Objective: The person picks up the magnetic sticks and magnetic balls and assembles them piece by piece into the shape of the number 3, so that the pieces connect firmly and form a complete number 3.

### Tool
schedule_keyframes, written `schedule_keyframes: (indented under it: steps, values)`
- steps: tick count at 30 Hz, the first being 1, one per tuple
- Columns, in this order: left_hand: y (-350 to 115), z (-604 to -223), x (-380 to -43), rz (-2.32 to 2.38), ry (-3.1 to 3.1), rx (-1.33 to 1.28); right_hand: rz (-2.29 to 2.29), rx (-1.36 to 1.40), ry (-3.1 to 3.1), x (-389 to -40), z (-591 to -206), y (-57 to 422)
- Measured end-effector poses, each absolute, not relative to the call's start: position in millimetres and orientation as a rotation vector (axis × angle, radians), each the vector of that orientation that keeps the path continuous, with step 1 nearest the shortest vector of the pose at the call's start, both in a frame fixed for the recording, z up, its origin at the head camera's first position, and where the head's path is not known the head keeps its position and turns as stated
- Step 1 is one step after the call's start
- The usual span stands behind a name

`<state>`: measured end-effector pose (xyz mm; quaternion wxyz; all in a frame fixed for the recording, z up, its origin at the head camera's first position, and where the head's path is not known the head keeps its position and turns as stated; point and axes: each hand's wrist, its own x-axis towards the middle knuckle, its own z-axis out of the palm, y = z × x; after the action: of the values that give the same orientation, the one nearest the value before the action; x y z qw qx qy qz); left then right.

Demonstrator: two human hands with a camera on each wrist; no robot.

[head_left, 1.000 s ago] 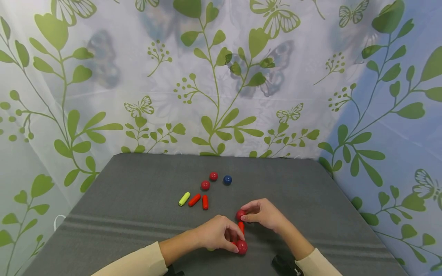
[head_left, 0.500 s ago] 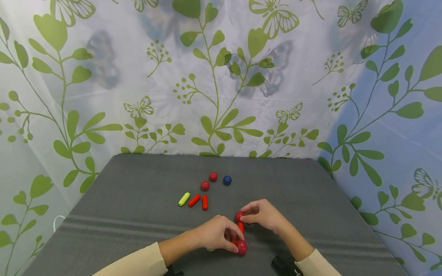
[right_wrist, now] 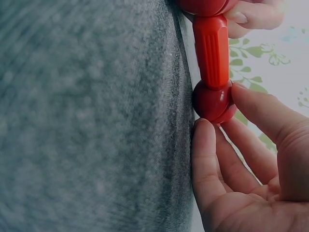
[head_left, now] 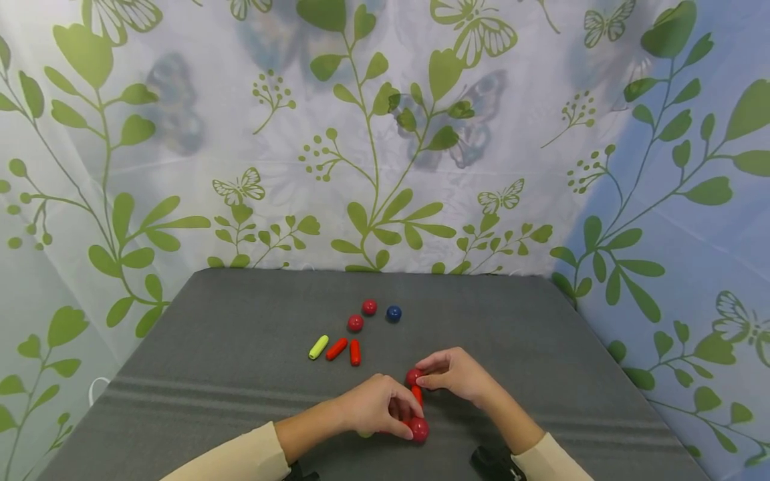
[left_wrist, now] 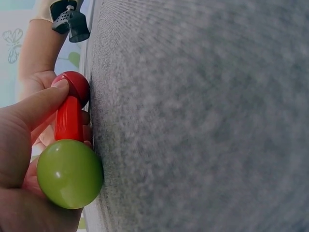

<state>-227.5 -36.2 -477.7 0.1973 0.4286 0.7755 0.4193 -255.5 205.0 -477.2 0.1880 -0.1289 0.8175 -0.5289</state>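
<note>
Tabletop (head_left: 481, 327) gry, leafy curtain (head_left: 385, 133) bhd, fingers (head_left: 434, 381) on red balls (head_left: 419, 430)

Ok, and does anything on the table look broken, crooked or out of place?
No, nothing stands out. The red rod meets the red ball in the right hand's fingers, and the loose blue ball and yellow rod lie on the table with no damage I can see.

Curtained-off booth: leaf-print curtains (head_left: 385, 153) around grey cloth-covered table (head_left: 240, 341)
</note>
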Motion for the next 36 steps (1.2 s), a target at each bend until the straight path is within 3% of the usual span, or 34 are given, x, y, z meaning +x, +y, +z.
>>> schedule_keyframes:
  steps: [36]
  values:
    - [-41.1, -473.0, -229.9, 1.189, 2.117, 1.178, -1.516, -0.361, 2.28, -252.6, -473.2, 204.3]
